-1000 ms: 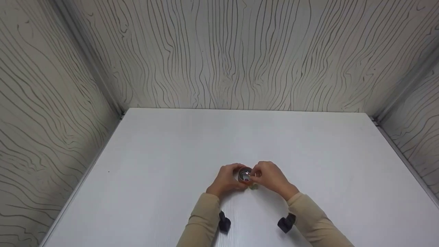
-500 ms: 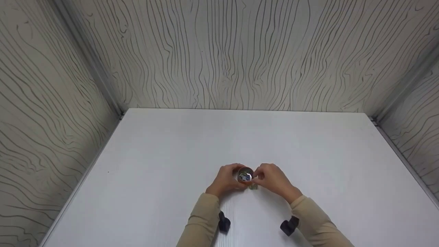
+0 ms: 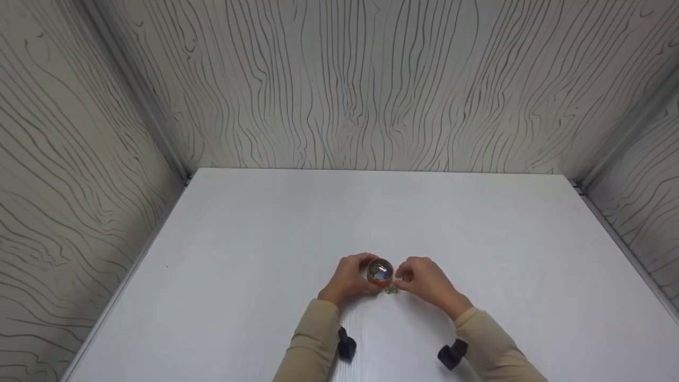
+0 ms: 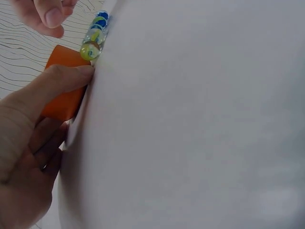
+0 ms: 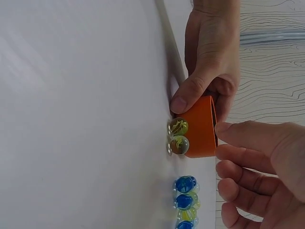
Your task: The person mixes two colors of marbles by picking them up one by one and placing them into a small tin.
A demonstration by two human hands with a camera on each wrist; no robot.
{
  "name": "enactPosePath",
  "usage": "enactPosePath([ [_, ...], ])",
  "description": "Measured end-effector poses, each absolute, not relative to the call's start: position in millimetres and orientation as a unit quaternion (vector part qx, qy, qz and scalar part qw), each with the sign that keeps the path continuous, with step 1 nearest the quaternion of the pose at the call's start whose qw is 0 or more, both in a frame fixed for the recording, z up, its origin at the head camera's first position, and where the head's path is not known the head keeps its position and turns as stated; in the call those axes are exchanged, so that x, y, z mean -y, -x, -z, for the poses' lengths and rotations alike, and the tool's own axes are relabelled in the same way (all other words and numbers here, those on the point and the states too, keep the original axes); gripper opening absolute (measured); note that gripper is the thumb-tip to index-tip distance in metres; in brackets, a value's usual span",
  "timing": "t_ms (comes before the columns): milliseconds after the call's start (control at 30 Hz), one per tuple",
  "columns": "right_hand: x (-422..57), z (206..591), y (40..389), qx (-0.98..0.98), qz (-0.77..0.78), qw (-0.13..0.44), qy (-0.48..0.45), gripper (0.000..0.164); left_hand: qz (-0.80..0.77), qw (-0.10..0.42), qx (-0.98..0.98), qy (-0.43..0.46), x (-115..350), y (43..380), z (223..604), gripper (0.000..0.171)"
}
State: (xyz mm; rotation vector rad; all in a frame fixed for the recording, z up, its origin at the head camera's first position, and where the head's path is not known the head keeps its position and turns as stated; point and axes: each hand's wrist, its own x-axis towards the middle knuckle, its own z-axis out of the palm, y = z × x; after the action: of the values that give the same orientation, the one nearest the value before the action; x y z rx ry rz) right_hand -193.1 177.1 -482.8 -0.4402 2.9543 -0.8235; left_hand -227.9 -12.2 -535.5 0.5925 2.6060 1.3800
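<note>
Orange cup (image 5: pixel 198 131) stands upright on the worktop (image 3: pixel 265 239), axis vertical, mouth up; bluish contents, can't make out what. My left hand (image 3: pixel 350 275) grips it from the left, thumb on the near side. My right hand (image 3: pixel 424 278) is released: fingers loosely bent, holding nothing, just right of the rim. Key relation: two yellowish marbles (image 5: pixel 179 144) sit at the cup's near right side, right of my left thumb. Blue marbles (image 5: pixel 184 201) and clear-yellow ones lie farther right, closer to my right grip.

Lowest blue marble (image 5: pixel 185 224) cut off, right wrist view
</note>
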Motion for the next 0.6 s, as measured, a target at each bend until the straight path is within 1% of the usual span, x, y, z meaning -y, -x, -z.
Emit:
enactPosePath([
  [367, -179.8, 487.0, 190.3, -0.951, 0.27, 0.022, 0.152, 0.009, -0.466, 0.074, -0.86, -0.194, 12.0, 226.6, 534.0, 0.055],
  [600, -181.4, 490.0, 189.2, -0.947, 0.272, 0.014, 0.169, 0.01, -0.462, 0.063, -0.86, -0.207, 13.4, 225.8, 533.8, 0.056],
])
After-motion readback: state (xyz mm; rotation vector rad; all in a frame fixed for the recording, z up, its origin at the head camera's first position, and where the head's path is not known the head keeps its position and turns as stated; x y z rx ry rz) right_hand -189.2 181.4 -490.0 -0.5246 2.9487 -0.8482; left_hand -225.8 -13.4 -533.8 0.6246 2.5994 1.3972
